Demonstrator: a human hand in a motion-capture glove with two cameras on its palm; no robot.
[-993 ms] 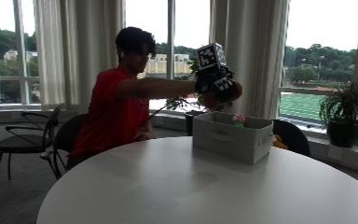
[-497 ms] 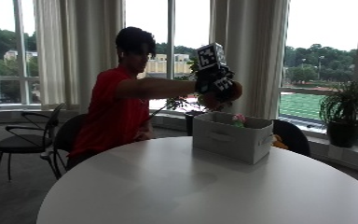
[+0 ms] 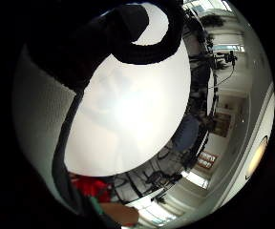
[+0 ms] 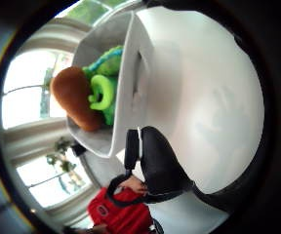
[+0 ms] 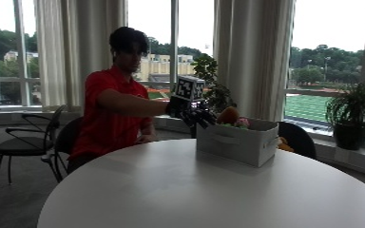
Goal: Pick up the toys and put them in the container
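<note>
A grey fabric container [image 5: 236, 142] stands on the round white table [image 5: 170, 190], toward its far side. A brown plush toy [image 5: 228, 115] and a pink toy [image 5: 241, 122] poke out of its top. In the thumb side palm view the brown toy [image 4: 74, 97] lies in the container [image 4: 130, 87] beside a green ring-shaped toy [image 4: 101, 92]. My gloved right hand [image 5: 194, 114] hovers just beside the container's rim on the person's side, holding nothing, its fingers hanging loosely. One gloved finger [image 4: 160, 165] shows over the table.
A dark chair [image 5: 296, 137] stands behind the container, and more chairs [image 5: 27, 142] are beside the person. A potted plant [image 5: 354, 114] sits on the window sill and another plant [image 5: 211, 80] stands behind the hand. Bare tabletop [image 3: 128, 109] lies below the palm.
The hand held the brown toy above the container. The toy now lies inside it, and the empty hand has dropped lower and drawn back toward the person.
</note>
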